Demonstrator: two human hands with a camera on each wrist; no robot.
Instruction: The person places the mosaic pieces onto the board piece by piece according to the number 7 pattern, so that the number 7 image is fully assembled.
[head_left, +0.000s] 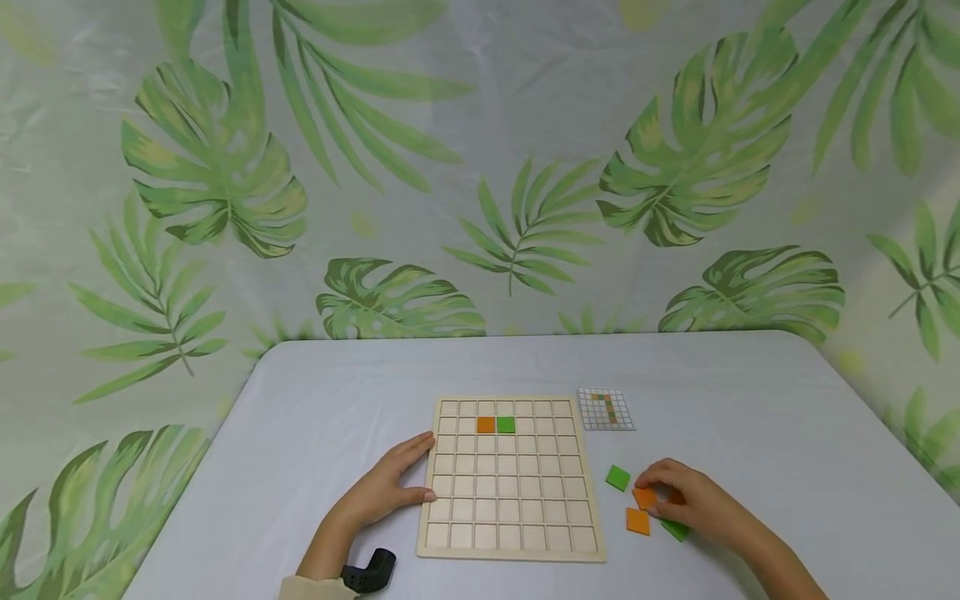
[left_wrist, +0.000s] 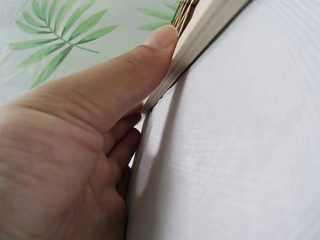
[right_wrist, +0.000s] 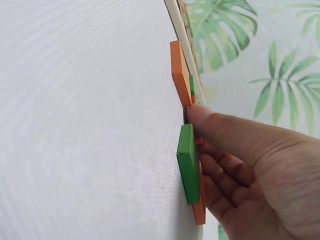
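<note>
My left hand [head_left: 382,487] rests against the left edge of a wooden grid board [head_left: 510,555]; its thumb [left_wrist: 135,70] touches the rim, fingers extended. An orange tile [head_left: 486,425] and a green tile [head_left: 506,425] sit side by side in the board's second row. To the right of the board, my right hand [head_left: 693,500] pinches another orange square tile [head_left: 643,498] between thumb and fingers, low over the table. A loose orange tile [head_left: 637,522] lies just in front of it. One more green tile [right_wrist: 188,165] is partly hidden beneath the hand in the head view.
A loose green tile [head_left: 618,477] lies between the board and my right hand. Beside the board's upper right corner is a small printed grid card [head_left: 606,409] with coloured squares. A leaf-patterned backdrop [head_left: 525,233] stands behind the white table [head_left: 337,383].
</note>
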